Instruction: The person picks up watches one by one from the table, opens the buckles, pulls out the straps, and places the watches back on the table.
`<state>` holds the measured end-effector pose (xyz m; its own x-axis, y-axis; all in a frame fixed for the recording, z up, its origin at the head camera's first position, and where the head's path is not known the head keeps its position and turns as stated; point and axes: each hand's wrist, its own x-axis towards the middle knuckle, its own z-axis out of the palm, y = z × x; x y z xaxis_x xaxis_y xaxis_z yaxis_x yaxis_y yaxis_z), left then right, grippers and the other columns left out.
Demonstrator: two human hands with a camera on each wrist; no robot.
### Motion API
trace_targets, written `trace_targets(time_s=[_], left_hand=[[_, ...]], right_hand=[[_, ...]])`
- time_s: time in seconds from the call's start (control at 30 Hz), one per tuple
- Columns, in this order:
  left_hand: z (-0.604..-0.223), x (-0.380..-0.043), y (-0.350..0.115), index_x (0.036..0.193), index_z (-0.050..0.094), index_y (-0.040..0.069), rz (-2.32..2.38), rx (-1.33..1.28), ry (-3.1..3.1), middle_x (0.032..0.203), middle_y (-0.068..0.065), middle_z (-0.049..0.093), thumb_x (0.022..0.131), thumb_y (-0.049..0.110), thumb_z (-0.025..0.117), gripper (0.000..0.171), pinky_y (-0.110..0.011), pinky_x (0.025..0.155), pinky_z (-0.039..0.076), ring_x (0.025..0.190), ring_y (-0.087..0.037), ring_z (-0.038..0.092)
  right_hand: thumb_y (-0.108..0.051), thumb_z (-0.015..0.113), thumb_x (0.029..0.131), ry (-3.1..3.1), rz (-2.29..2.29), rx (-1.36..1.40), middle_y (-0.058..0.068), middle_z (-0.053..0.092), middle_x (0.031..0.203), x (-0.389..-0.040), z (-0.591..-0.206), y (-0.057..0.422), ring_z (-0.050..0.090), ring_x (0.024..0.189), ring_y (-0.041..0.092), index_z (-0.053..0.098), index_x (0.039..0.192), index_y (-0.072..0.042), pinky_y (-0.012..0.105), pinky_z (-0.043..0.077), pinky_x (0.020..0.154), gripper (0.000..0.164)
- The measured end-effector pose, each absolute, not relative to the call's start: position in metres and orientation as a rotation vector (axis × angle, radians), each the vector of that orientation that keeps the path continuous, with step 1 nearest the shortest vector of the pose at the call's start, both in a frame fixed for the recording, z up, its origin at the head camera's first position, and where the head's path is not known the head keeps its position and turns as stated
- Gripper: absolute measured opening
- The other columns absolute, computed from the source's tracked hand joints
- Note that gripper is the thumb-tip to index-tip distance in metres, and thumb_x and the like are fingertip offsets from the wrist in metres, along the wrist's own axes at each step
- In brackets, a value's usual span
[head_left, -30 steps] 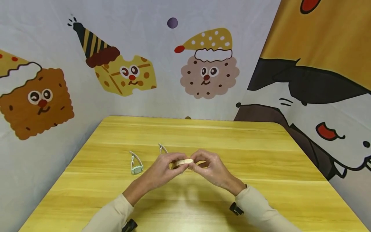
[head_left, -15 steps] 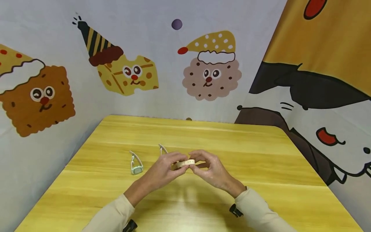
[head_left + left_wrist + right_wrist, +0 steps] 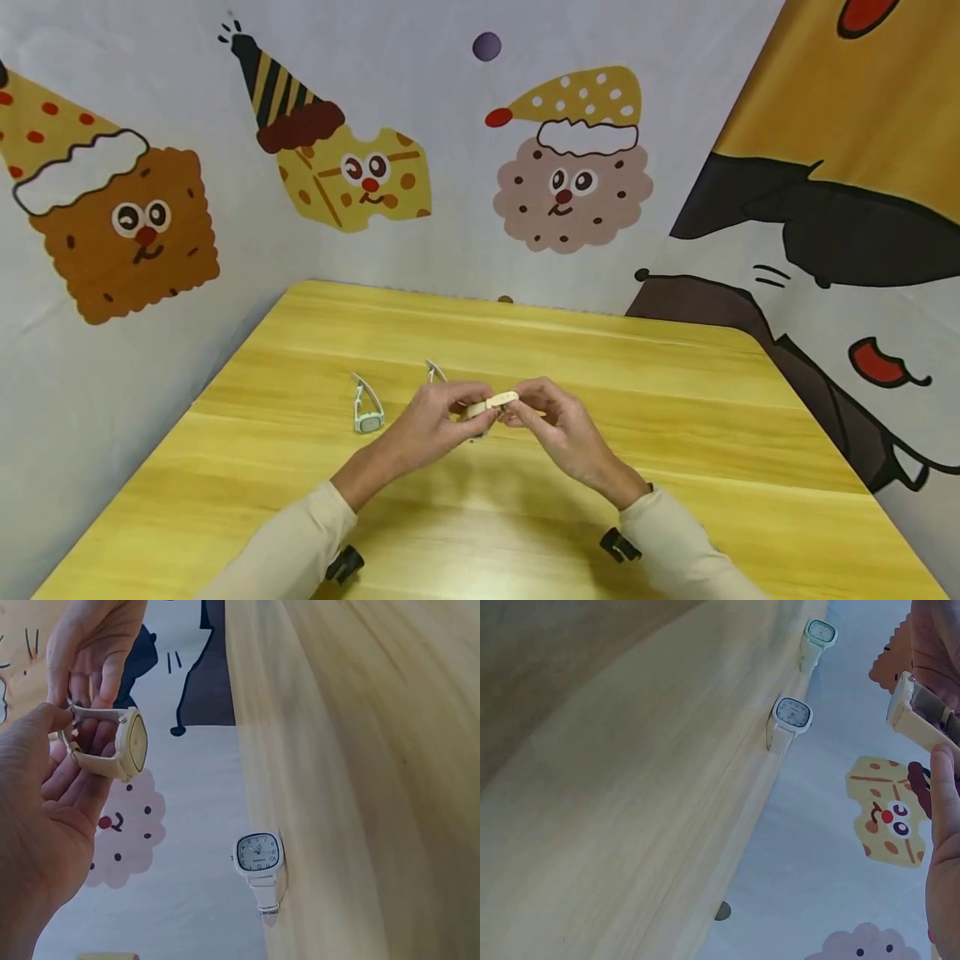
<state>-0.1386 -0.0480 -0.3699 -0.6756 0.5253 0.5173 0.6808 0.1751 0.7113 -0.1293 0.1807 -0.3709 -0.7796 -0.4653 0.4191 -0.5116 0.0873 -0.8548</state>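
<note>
A cream wristwatch [image 3: 501, 401] is held up between both hands over the table, its strap bent into a loop. My left hand [image 3: 427, 423] grips it with thumb and fingers from the left. With its fingertips, my right hand [image 3: 568, 427] pinches the strap end near the buckle. In the left wrist view the watch [image 3: 135, 746] shows its case side-on, facing right. The right wrist view catches part of the same watch [image 3: 919, 727], cut off by the frame edge. Fingers hide much of the strap and buckle.
Left of the hands, a mint-green watch [image 3: 368, 422] stands on the wooden table [image 3: 600, 533]. A white watch [image 3: 259, 853] stands beside it, partly hidden behind my left hand in the head view. A cartoon-printed cloth [image 3: 450, 250] hangs behind the table.
The head view has shifted slightly. The cream watch has tilted, its strap end rising at the right, and some of the part beneath it now shows. Both hands still hold it.
</note>
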Motion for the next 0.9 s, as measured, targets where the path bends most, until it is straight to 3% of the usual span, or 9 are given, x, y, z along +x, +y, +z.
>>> trace_targets(time_s=[0.23, 0.43, 0.7, 0.9], left_hand=[[-0.376, -0.133, -0.044, 0.108, 0.071, 0.011, -1.596, -1.030, -2.334, 0.099, 0.004, 0.071, 0.099, 0.011, 0.069, 0.009, -0.029, 0.080, 0.058, 0.089, -0.011, 0.068], [-0.376, -0.132, -0.036, 0.112, 0.069, 0.008, -1.592, -0.955, -2.348, 0.100, 0.004, 0.070, 0.097, 0.008, 0.070, 0.016, -0.032, 0.081, 0.059, 0.091, -0.009, 0.067], [-0.374, -0.132, -0.030, 0.109, 0.072, 0.011, -1.472, -1.009, -2.332, 0.105, 0.004, 0.066, 0.096, 0.006, 0.072, 0.014, -0.030, 0.083, 0.057, 0.095, -0.010, 0.065], [-0.370, -0.133, -0.027, 0.110, 0.073, 0.008, -1.464, -1.035, -2.273, 0.104, 0.001, 0.068, 0.094, 0.004, 0.074, 0.017, -0.028, 0.083, 0.057, 0.097, -0.012, 0.068]], right_hand=[[0.002, 0.051, 0.106, -2.197, 1.948, 0.986, 0.024, 0.060, 0.121, -0.126, -0.377, 0.182, 0.068, 0.105, 0.030, 0.054, 0.123, 0.005, 0.042, 0.056, 0.090, 0.018], [0.000, 0.054, 0.105, -2.157, 1.957, 0.919, 0.023, 0.059, 0.119, -0.125, -0.375, 0.181, 0.068, 0.105, 0.028, 0.059, 0.122, 0.003, 0.043, 0.057, 0.087, 0.018], [0.003, 0.064, 0.099, -2.092, 1.941, 0.848, 0.022, 0.067, 0.102, -0.128, -0.369, 0.183, 0.071, 0.091, 0.024, 0.065, 0.109, 0.007, 0.044, 0.060, 0.076, 0.011], [0.007, 0.066, 0.096, -2.055, 2.042, 0.798, 0.027, 0.066, 0.104, -0.129, -0.366, 0.187, 0.073, 0.093, 0.025, 0.065, 0.104, 0.011, 0.043, 0.059, 0.081, 0.009]])
